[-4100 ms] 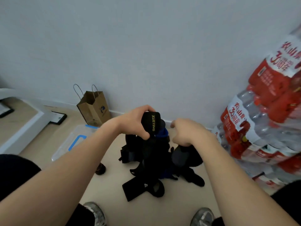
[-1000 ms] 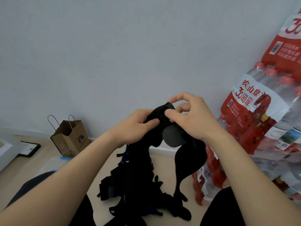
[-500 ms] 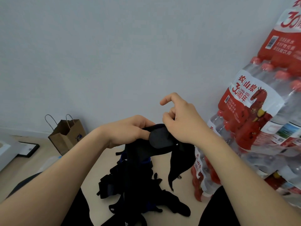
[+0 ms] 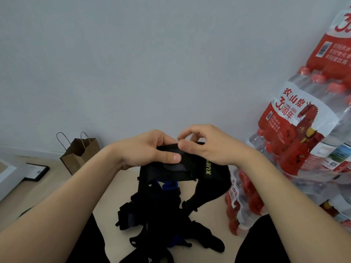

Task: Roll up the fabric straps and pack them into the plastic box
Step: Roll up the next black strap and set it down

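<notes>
I hold a black strap (image 4: 182,168) up in front of me, above the floor, with both hands. My left hand (image 4: 150,150) grips its left end, the thumb flat on top and the fingers curled under it. My right hand (image 4: 214,147) pinches the upper edge of the same strap between thumb and forefinger, with the other fingers loosely bent behind. Yellow-green letters (image 4: 208,168) show on the strap just below my right wrist, and its loose end hangs down in a curve to the right.

Straight beneath it, a heap of straps (image 4: 161,223), black with some blue, lies on the pale beige floor (image 4: 106,194) between my knees (image 4: 266,242), which are in dark cloth.

The plain grey-white wall (image 4: 133,63) fills the upper half of the view and meets the floor at a white skirting board (image 4: 28,151). A brown paper bag (image 4: 80,153) with thin loop handles stands upright against the wall to the left. Further left, a black frame (image 4: 37,171) lies flat on the floor beside a white ledge (image 4: 7,175). On the right, shrink-wrapped packs of water bottles (image 4: 303,139) with red labels and red caps are stacked high against the wall, the lowest ones near the heap
</notes>
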A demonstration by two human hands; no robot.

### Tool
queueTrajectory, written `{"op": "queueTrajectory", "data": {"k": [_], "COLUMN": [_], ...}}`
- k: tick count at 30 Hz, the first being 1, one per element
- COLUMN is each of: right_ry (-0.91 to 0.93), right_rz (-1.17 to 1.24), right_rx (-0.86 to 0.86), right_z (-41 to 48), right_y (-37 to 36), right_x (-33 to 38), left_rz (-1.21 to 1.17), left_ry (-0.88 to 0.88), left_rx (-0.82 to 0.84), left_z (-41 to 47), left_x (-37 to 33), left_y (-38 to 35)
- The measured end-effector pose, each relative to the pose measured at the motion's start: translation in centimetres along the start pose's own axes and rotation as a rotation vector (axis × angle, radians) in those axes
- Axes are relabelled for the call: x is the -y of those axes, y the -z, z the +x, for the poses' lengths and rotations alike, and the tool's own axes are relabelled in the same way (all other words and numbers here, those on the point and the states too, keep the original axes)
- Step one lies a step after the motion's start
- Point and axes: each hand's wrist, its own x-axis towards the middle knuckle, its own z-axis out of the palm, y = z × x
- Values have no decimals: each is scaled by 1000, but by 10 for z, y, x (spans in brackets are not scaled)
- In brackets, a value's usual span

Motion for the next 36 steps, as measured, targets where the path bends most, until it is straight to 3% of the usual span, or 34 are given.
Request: {"op": "queueTrajectory", "data": {"k": [5, 11, 13, 18, 22, 25, 31, 36], "right_ry": [15, -25, -15, 32, -11, -35, -178, -372], "right_rz": [177, 201, 202, 289, 415, 564, 726, 704], "right_rx": [408, 378, 357, 220, 131, 39, 93, 251], "right_z": [-9, -9, -9, -9, -11, -15, -29, -50], "right_y": [10, 9, 4, -4, -1, -2, -8, -8], "right_x": [-5, -4, -3, -1, 1, 1, 12, 10], "left_rz": [17, 125, 165, 518, 522, 591, 408, 246], "left_ry": [38, 65, 52, -81, -301, -371, -323, 4], "left_rx": [174, 146, 90, -130, -328, -477, -746, -785], "left_z": [-4, -6, -10, -21, -22, -23, -18, -14], "left_x": [3, 1, -2, -3, -8, -11, -10, 9], "left_y": [2, 5, 0, -31, -47, -52, -75, -91]}}
